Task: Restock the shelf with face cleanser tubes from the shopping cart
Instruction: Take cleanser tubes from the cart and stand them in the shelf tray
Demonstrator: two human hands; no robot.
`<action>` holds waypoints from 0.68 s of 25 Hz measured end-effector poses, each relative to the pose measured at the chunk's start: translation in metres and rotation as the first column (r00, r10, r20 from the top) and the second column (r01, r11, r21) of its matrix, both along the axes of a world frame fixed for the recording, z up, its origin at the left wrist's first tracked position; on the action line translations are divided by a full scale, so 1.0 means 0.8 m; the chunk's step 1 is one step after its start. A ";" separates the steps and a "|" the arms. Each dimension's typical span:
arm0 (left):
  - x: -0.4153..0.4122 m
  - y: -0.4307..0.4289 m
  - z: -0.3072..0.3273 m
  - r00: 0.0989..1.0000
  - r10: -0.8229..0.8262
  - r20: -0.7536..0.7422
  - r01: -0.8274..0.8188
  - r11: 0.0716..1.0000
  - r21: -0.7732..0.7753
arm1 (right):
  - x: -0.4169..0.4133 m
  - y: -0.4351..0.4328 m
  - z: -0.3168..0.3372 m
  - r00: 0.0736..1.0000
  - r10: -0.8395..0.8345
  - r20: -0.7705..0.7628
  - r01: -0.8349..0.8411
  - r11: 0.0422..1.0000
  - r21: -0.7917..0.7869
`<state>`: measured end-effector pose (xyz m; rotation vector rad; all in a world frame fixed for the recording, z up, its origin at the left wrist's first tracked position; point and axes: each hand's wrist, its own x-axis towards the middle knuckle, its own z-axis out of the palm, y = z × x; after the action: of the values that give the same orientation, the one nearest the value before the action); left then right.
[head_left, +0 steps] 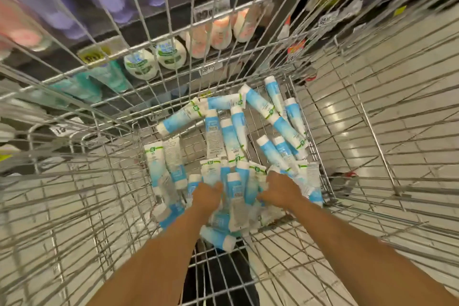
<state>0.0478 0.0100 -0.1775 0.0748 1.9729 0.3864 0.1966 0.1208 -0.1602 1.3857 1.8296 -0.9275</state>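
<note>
Head view: left hand [207,195] and right hand [279,190], grip closing on face cleanser tubes [236,189] in shopping cart [372,117]; gather parallel, lift together.

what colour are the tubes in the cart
Light blue and white with a green band, clearest in the head view: tubes.

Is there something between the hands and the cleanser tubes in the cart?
Nothing visible. The left hand and right hand are already down among the tubes inside the cart.

Pale tiled floor [409,97], glossy light reflections
</note>
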 end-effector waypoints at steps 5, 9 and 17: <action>-0.016 0.021 0.100 0.941 0.317 0.116 -0.333 0.930 0.158 | -0.011 0.054 0.103 0.850 -0.494 -0.183 0.458 0.864 -0.208; -0.043 0.043 0.213 0.888 0.418 0.192 -0.460 0.781 0.423 | -0.032 0.062 0.207 0.722 -0.598 -0.349 0.446 0.787 -0.426; -0.092 -0.051 0.463 0.846 0.481 0.229 -0.465 0.458 0.757 | -0.113 0.009 0.448 0.463 -0.692 -0.554 0.203 0.691 -0.694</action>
<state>-0.0261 -0.0306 0.1931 0.0879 1.6498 1.6554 0.1061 0.1284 0.1980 1.1708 1.4465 -2.5118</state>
